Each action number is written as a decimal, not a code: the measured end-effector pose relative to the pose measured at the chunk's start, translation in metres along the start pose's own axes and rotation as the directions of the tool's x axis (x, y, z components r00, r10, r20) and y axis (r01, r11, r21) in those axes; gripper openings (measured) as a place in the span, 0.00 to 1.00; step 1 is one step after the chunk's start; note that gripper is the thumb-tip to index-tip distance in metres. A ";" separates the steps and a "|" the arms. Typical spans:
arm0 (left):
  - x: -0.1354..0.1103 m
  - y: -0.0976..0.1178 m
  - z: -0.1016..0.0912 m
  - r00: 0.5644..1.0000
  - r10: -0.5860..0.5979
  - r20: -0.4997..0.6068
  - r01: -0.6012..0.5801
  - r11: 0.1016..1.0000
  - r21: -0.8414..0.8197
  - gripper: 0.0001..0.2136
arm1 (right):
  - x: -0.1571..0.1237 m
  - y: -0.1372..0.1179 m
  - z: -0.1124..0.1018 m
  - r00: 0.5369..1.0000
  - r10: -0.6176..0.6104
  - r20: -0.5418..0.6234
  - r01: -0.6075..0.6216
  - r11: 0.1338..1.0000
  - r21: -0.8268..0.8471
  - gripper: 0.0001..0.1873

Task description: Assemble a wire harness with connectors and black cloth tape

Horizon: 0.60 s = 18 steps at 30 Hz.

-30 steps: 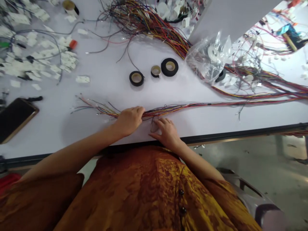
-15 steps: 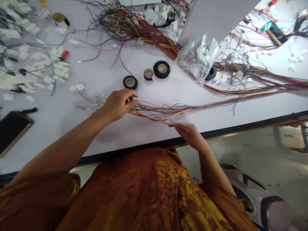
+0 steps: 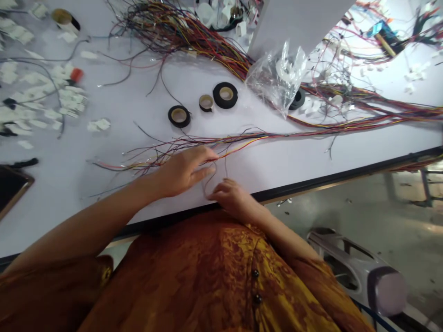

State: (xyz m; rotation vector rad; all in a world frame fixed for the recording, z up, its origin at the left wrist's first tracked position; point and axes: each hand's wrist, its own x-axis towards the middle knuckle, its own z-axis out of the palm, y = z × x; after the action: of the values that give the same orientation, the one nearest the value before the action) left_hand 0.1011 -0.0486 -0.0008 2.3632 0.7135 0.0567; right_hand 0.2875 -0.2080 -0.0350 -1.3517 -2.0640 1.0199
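Note:
A long bundle of thin coloured wires (image 3: 252, 137) lies across the table, its loose ends fanned out to the left. Over the near strands rests my left hand (image 3: 187, 171), thumb and index finger apart, fingertips beside the red and yellow wires. Close to the table's front edge, my right hand (image 3: 235, 197) is closed in a pinch on a thin dark wire (image 3: 207, 183) that curves up toward my left fingertips. Another thin wire (image 3: 226, 163) runs from the bundle down to my right knuckles. The fingertips are slightly blurred.
Behind the bundle are a black tape roll (image 3: 179, 116), a small tape roll (image 3: 206, 103) and a larger one (image 3: 225, 95). A clear plastic bag (image 3: 277, 76) and a thick wire bundle (image 3: 194, 39) lie beyond. White connectors (image 3: 69, 99) and a phone (image 3: 14, 184) are left; a plastic stool (image 3: 356, 263) stands right.
My right hand has moved left and toward me, drawing the thin wire along. My left hand has shifted right and slightly nearer, uncovering the fanned wire ends. The view has shifted slightly.

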 end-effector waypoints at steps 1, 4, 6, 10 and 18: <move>-0.001 0.002 0.007 0.996 0.045 0.083 -0.045 0.999 0.003 0.16 | 0.011 -0.006 0.016 0.997 -0.043 0.060 0.050 0.992 -0.114 0.15; -0.005 -0.005 0.024 0.978 -0.025 0.207 -0.013 0.984 0.179 0.13 | 0.042 -0.022 0.048 0.982 -0.071 0.172 0.123 0.943 -0.310 0.19; -0.014 -0.013 0.027 0.964 -0.115 0.241 0.024 0.935 0.353 0.10 | 0.055 -0.027 0.043 0.973 -0.044 0.226 0.121 0.933 -0.340 0.18; -0.046 -0.019 0.025 0.975 -0.124 0.182 -0.002 0.821 0.571 0.13 | 0.054 -0.004 -0.023 0.996 0.091 0.004 -0.086 0.948 -0.307 0.17; -0.117 -0.071 -0.014 0.888 -0.446 -0.114 0.449 0.784 0.429 0.29 | 0.024 0.094 -0.095 0.898 0.268 -0.349 -0.338 0.928 -0.156 0.09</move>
State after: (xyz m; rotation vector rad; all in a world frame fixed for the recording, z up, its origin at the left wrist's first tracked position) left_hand -0.0353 -0.0551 -0.0168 2.5388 1.4036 -0.3443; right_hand 0.3995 -0.1322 -0.0511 -1.8631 -1.7873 0.6450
